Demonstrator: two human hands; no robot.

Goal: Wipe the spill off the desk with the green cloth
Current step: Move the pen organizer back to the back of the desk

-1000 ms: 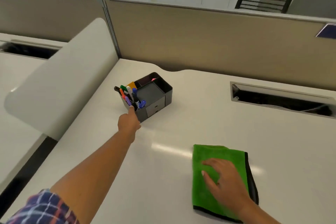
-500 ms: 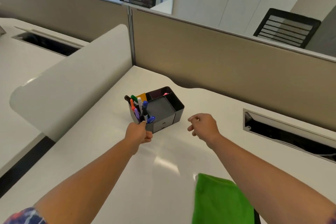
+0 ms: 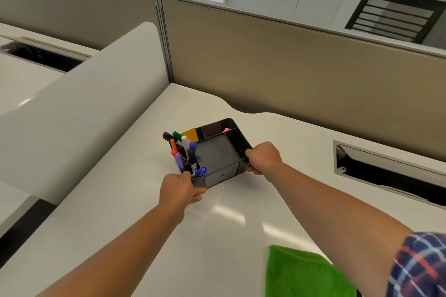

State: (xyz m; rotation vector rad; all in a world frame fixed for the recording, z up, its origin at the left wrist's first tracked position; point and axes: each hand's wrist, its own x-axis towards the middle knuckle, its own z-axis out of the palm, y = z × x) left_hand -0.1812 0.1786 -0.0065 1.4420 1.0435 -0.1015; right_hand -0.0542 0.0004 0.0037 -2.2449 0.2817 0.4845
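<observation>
The green cloth (image 3: 301, 275) lies flat on the white desk (image 3: 115, 236) at the lower right, with no hand on it. A black desk organizer (image 3: 217, 159) holding several markers sits farther back on the desk. My left hand (image 3: 181, 190) grips its near left corner. My right hand (image 3: 263, 158) grips its right end. I cannot make out any spill on the desk surface.
A beige partition wall (image 3: 277, 67) runs along the desk's back edge. A curved white divider panel (image 3: 79, 108) stands at the left. A cable slot (image 3: 391, 173) is cut into the desk at the right. Black chairs stand beyond the partition.
My right hand left the green cloth, reached forward and closed on the organizer's right end. My left hand shifted its grip to the organizer's near left corner.
</observation>
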